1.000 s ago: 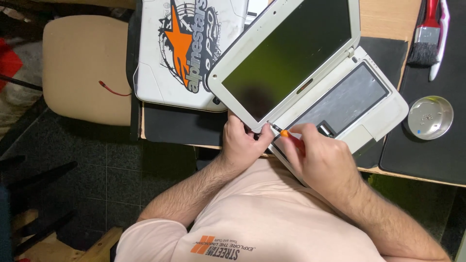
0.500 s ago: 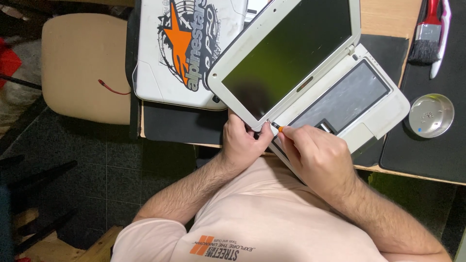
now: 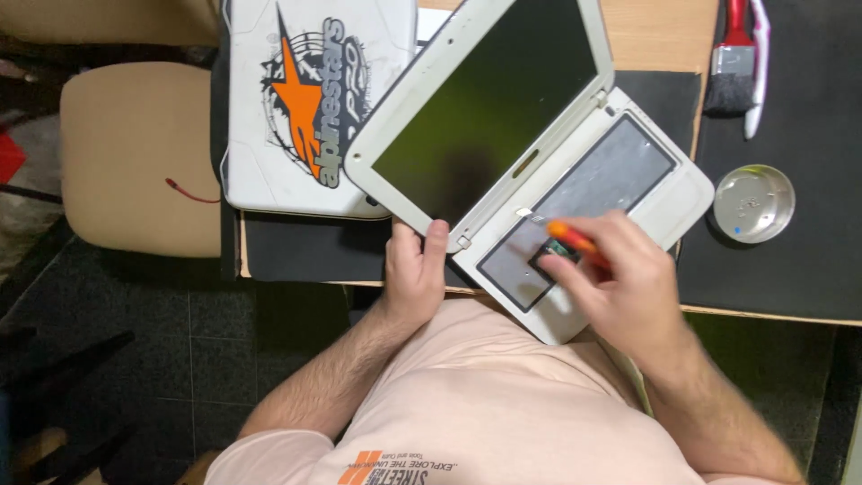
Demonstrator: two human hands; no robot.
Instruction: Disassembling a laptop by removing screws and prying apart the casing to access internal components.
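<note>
A small white laptop lies open at the table's near edge, its keyboard removed so a grey tray shows. My left hand grips the lower corner of the laptop's dark screen lid, thumb on the bezel. My right hand hovers over the exposed keyboard bay, blurred, shut on an orange-handled screwdriver whose tip points at the bay near the hinge.
A white case with an orange star graphic lies left of the laptop. A round metal dish and a red-handled brush sit on a black mat at right. A beige chair seat stands left of the table.
My right hand with the screwdriver has moved right, from the hinge corner out over the keyboard bay. My left hand stays on the lid corner. The view has shifted slightly.
</note>
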